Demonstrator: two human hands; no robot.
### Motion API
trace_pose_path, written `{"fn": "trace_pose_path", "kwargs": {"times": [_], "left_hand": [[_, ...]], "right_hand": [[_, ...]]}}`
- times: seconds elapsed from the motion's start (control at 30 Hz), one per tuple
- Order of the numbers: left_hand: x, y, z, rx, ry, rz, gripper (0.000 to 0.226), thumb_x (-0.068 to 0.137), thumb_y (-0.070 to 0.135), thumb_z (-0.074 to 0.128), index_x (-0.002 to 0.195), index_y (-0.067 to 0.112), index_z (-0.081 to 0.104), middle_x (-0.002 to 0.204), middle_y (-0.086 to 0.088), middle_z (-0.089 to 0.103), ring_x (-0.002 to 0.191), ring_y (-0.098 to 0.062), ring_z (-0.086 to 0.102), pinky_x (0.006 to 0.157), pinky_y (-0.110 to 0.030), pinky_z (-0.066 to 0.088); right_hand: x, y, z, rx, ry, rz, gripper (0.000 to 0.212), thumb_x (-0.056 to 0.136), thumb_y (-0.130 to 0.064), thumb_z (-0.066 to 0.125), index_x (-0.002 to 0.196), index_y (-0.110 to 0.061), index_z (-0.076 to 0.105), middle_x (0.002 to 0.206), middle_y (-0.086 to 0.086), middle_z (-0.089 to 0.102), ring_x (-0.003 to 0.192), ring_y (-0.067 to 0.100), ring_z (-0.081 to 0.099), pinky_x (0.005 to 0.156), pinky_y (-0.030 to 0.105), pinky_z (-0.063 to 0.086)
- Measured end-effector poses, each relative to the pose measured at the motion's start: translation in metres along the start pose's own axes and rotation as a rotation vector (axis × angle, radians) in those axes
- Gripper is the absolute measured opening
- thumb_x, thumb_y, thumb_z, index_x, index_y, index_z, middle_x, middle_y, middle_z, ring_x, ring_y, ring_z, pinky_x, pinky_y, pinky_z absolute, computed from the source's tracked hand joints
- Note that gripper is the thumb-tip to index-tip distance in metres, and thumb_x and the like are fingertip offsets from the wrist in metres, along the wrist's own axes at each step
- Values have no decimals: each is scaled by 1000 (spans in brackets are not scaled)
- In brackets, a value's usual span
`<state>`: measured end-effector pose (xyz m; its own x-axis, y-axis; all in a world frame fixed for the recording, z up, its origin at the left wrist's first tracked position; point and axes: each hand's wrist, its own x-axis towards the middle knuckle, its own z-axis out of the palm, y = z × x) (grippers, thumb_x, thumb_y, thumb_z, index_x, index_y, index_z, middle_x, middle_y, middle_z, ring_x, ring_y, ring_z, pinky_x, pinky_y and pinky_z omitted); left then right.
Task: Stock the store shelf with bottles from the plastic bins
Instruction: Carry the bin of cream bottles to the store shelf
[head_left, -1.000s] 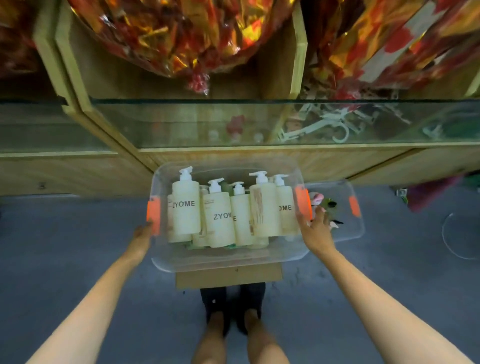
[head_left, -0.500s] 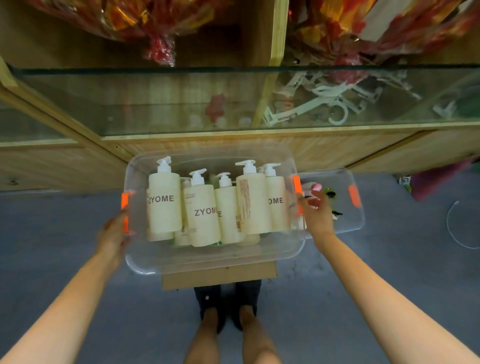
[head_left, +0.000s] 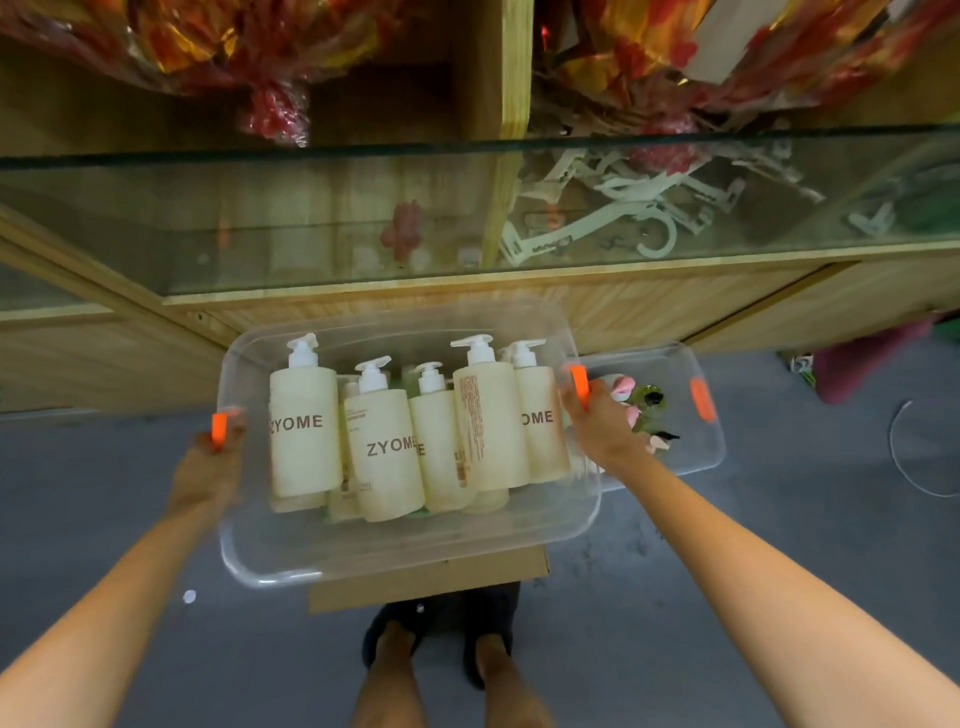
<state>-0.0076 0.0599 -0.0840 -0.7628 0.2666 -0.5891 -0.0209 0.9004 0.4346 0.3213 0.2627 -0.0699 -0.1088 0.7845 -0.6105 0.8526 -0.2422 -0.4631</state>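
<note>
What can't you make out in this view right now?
Head view only:
- Lower bottles: hidden beneath the top row, count unclear.
- Second bin contents: partly behind the right hand, small, blurred.
- Shelf interior: glass reflections obscure it.
- Cardboard: mostly covered by the front bin.

Clear bin (head_left: 405, 551) is packed side to side with pump bottles (head_left: 384, 447), no finger gap between them. The only slack is a strip along the near wall. Left hand (head_left: 205, 473) and right hand (head_left: 597, 431) grip its short ends, so both are taken. Second bin (head_left: 691, 467) crowds the right side. Beyond, the glass shelf (head_left: 260, 228) has open room in the left bay, with a foil bundle (head_left: 272, 111) hanging low at the back. Wooden divider (head_left: 498, 67) splits the bays. White hangers (head_left: 623, 208) below seem sealed under the pane. Grey floor (head_left: 779, 561) is open left and right.
</note>
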Motion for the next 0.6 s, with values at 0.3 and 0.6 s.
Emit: {"fn": "trace_pose_path", "kwargs": {"times": [0.3,0.6], "left_hand": [[-5,2,-7,105,-127,8,52,98,41,39,133,3,45,135,-22,45,107,-40,51,24,-20,40],[-49,42,33,361,-324,197,35,98,31,45,126,12,52,127,-26,52,103,-47,55,65,-50,53]], "right_hand": [[-37,3,-1,-1,27,53,30,99,-20,40,120,1,47,125,25,51,115,37,50,92,37,40],[-121,125,12,278,96,348,33,100,-30,36,109,0,45,107,20,57,83,27,49,66,32,33]]}}
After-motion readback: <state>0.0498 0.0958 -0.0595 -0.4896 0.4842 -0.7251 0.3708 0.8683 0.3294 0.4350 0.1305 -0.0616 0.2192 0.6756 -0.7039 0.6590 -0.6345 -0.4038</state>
